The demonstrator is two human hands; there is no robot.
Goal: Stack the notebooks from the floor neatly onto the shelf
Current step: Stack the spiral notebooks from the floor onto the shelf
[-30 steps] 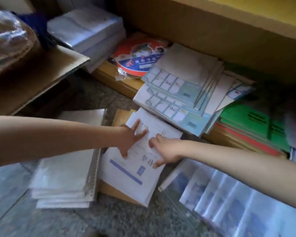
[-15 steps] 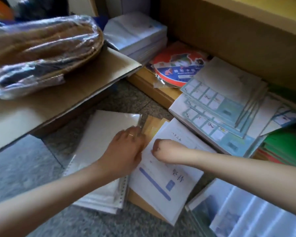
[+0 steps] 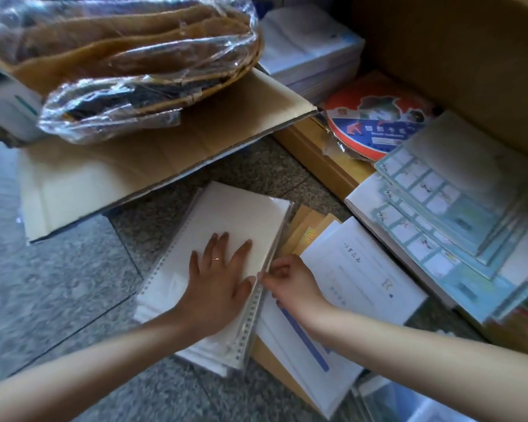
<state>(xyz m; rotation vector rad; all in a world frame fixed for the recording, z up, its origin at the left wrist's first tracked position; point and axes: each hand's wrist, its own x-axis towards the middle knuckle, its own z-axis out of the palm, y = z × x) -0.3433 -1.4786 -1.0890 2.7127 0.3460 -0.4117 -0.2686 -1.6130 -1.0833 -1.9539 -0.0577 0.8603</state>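
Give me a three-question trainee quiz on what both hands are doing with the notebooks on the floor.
1. True or false: the left hand lies flat on top of the white loose-leaf stack.
2. The right hand: A) pinches the stack's punched edge, B) lies flat on the stack, C) hangs empty.
3. Fill in: the booklet with the blue stripe lies to the stack's ____.
Key: 1 true; 2 A; 3 right.

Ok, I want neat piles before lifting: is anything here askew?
Yes. The grid-cover workbooks on the shelf are fanned out crookedly. The white loose-leaf stack under the left hand also sits unevenly, lower packs sticking out.
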